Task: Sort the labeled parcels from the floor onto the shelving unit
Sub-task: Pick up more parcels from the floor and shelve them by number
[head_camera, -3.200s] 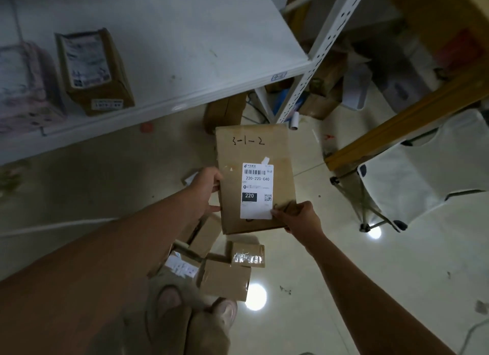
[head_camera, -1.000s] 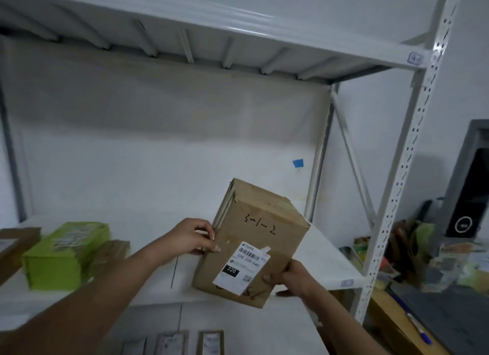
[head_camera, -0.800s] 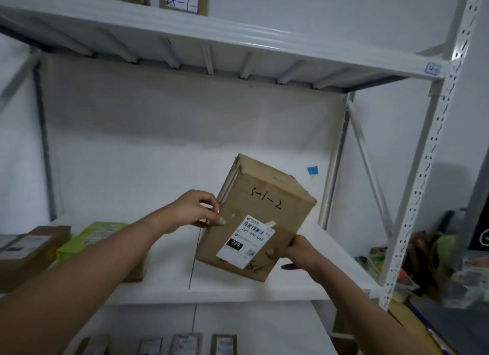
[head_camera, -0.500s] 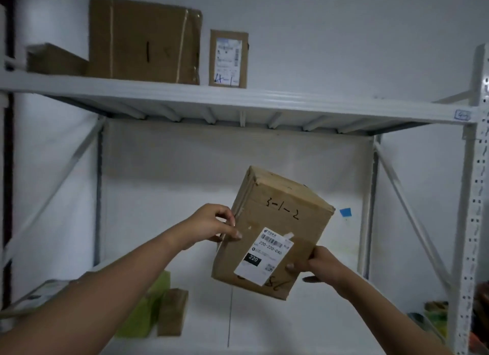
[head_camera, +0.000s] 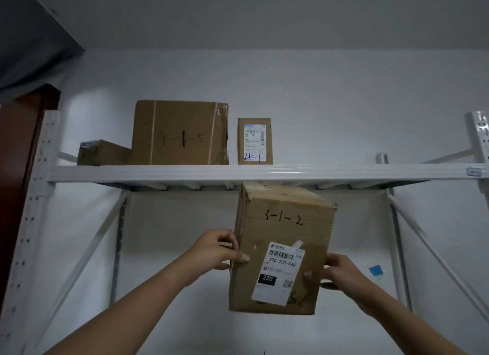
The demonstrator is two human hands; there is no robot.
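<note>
I hold a brown cardboard parcel [head_camera: 285, 230] in the air, marked "3-1-2" by hand, with a white label reading "220-220-C40". My left hand [head_camera: 214, 251] grips its left edge and my right hand [head_camera: 337, 271] grips its lower right edge. The parcel's top sits just below the front beam of the white shelving unit's top shelf [head_camera: 344, 171]. It is nearly upright, tilted slightly.
On the top shelf stand a large box marked "4-1-5" [head_camera: 180, 132], a small labeled parcel marked "4-1-" [head_camera: 254, 141] and a low box [head_camera: 103, 153] at the left. White uprights [head_camera: 29, 222] and diagonal braces [head_camera: 434, 251] frame the bay. A dark door frame is at the left.
My view has tilted up from the floor to the top shelf. Both hands have raised the parcel from waist height to just under the top shelf and turned it more upright.
</note>
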